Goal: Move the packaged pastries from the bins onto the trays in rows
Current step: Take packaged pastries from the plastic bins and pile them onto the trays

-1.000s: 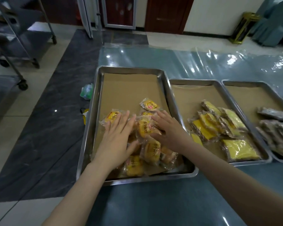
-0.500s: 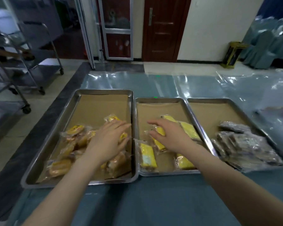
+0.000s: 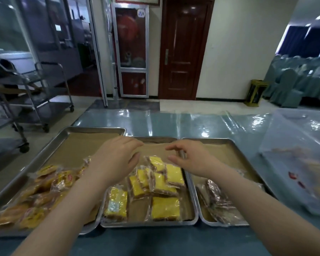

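Both hands hover low over the centre of the frame with fingers loosely spread, slightly bent and holding nothing: the left hand (image 3: 116,159) and the right hand (image 3: 190,160) face each other, thumbs apart, above the far half of the middle steel tray (image 3: 148,223) lined with brown paper. Half a second ago the left hand lay on the round golden packaged pastries (image 3: 61,182) in the left steel tray (image 3: 92,129), and the right hand pressed on the yellow rectangular packaged pastries (image 3: 164,207); now both are lifted clear of them and drawn toward each other. The yellow packs sit heaped in the near half of the middle tray, overlapping, not in rows. The view has also tipped upward, so more of the room shows, and a clear plastic bin (image 3: 294,163) has come into sight at the right edge, its contents blurred. Dark brown packaged pastries (image 3: 216,196) are piled in the near left part of the right steel tray (image 3: 207,140). All three trays stand side by side on a teal table under a glossy clear sheet (image 3: 174,122). The left forearm covers the seam between the left and middle trays; the right forearm crosses the near corner of the right tray and hides part of the dark packs. A steel trolley on wheels (image 3: 44,100) stands at upper left, a dark wooden door (image 3: 183,52) at top centre, and teal covered chairs (image 3: 294,84) at upper right.
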The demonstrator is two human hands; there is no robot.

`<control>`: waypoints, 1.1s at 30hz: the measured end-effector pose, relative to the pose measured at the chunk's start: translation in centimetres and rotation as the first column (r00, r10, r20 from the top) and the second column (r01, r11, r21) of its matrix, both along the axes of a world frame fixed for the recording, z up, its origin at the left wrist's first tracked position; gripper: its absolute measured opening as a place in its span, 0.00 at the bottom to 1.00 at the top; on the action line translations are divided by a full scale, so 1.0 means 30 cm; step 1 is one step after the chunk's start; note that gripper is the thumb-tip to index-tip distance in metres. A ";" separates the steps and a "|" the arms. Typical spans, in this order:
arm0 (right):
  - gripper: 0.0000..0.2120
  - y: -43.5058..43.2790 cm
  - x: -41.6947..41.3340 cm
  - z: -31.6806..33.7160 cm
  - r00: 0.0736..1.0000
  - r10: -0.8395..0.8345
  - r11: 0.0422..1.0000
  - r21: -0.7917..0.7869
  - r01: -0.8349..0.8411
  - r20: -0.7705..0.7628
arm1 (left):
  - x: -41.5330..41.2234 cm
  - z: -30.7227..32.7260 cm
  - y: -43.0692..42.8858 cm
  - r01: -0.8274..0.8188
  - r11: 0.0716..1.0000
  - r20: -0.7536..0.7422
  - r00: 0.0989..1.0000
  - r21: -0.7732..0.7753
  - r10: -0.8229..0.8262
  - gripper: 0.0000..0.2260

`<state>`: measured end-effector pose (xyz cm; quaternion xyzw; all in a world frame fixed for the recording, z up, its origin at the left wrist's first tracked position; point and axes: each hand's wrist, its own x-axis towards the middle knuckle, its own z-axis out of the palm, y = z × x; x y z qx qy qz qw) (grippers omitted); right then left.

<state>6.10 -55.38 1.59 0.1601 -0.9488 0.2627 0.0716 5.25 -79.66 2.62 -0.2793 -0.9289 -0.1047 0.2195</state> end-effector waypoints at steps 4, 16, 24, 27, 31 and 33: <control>0.14 0.155 0.028 0.045 0.999 -0.012 1.000 -0.022 0.011 -0.041 | 0.022 0.035 0.146 -0.026 0.998 0.026 0.999 0.055 0.025 0.13; 0.13 1.054 0.181 0.110 0.999 -0.019 0.992 0.122 0.024 -0.043 | 0.098 0.001 1.057 0.043 0.967 0.153 0.985 0.250 -0.083 0.13; 0.13 1.525 0.330 0.117 0.956 -0.293 0.952 -0.086 0.294 0.022 | 0.210 -0.026 1.453 0.167 0.937 0.203 0.950 0.306 -0.236 0.14; 0.14 1.679 0.392 0.098 0.920 -0.392 0.912 -0.122 0.390 0.011 | 0.222 -0.038 1.548 0.201 0.925 0.239 0.928 0.322 -0.285 0.13; 0.12 1.895 0.453 0.087 0.910 -0.415 0.902 -0.134 0.410 -0.014 | 0.239 -0.072 1.681 0.211 0.896 0.280 0.900 0.391 -0.334 0.12; 0.12 2.004 0.457 0.065 0.901 -0.435 0.899 -0.067 0.433 -0.015 | 0.248 -0.078 1.750 0.205 0.875 0.315 0.877 0.438 -0.363 0.11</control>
